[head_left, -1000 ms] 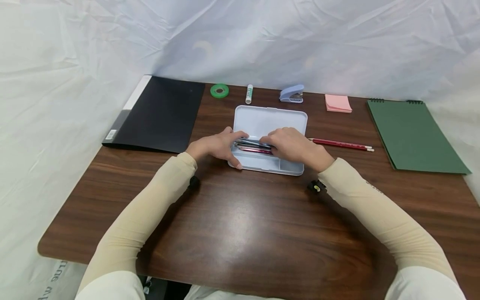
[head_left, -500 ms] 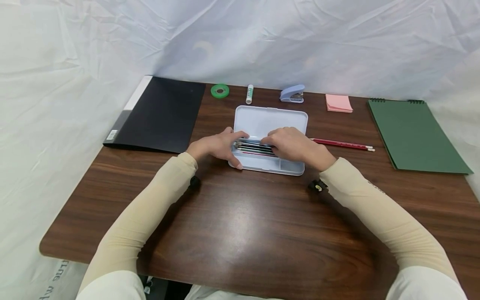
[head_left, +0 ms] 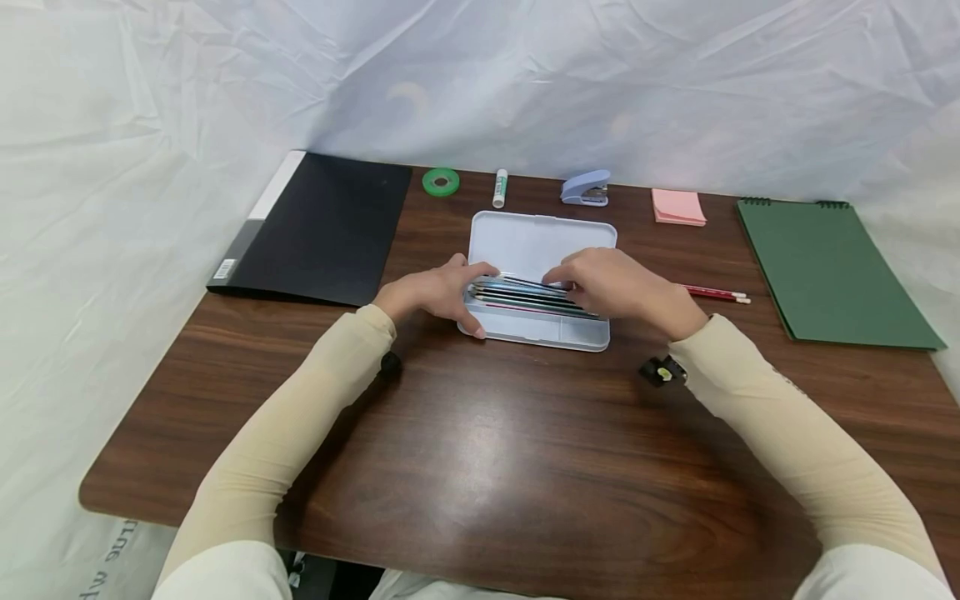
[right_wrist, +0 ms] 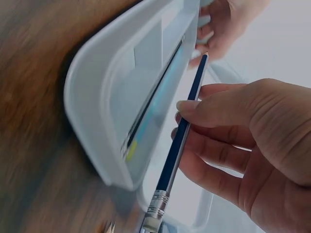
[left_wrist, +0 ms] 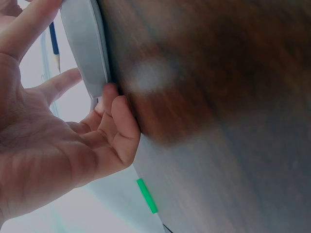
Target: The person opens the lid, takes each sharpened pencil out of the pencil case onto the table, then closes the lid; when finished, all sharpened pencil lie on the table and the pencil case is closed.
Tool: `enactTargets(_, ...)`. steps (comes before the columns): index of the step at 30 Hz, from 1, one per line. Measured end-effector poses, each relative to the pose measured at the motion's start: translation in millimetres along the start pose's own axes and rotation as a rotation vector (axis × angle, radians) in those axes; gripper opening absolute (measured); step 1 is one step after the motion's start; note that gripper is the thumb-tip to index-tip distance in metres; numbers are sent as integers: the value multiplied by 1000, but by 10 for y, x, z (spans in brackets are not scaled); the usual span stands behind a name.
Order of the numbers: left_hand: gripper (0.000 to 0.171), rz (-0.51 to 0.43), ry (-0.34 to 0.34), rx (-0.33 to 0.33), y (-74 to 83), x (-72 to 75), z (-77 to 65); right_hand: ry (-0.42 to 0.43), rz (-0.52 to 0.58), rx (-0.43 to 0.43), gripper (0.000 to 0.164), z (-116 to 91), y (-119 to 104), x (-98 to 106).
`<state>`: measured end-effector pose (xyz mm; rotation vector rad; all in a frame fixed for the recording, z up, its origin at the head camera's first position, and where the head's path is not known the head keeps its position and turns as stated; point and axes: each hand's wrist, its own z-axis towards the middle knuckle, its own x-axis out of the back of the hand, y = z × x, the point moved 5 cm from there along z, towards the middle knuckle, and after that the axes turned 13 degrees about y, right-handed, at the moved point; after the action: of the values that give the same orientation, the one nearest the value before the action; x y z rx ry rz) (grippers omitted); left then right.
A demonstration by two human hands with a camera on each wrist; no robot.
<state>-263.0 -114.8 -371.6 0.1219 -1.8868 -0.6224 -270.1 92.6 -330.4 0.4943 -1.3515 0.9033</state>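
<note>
A white pencil case (head_left: 517, 325) lies with its lid raised at the middle of the table, several pencils (head_left: 525, 298) inside. At its left end my left hand (head_left: 435, 292) holds the case, thumb at the near edge and fingers toward the hinge side. My right hand (head_left: 618, 285) pinches a dark blue pencil (right_wrist: 171, 160) between thumb and fingers, close over the case. That pencil has a metal ferrule and white eraser, and slants above the tray in the right wrist view. Two red pencils (head_left: 716, 293) lie to the right, partly hidden by the right hand.
At the left lies a black folder (head_left: 330, 225). Along the back are green tape (head_left: 427, 182), a glue stick (head_left: 500, 190), a lilac stapler (head_left: 585, 189) and pink sticky notes (head_left: 678, 207). A green spiral notebook (head_left: 832, 275) lies at the right.
My right hand has moved right and slightly up with the dark blue pencil, uncovering more of the pencils in the case and covering more of the red pencils. The left hand stays in place.
</note>
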Motion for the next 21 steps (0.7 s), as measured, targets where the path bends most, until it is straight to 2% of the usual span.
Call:
enactTargets(7, 99, 3, -4, 5, 5, -4, 4, -38, 29, -77, 35, -191, 206, 111)
enactTargets(21, 99, 3, -5, 19, 3, -1, -1, -41, 67, -198, 33, -622, 588, 238)
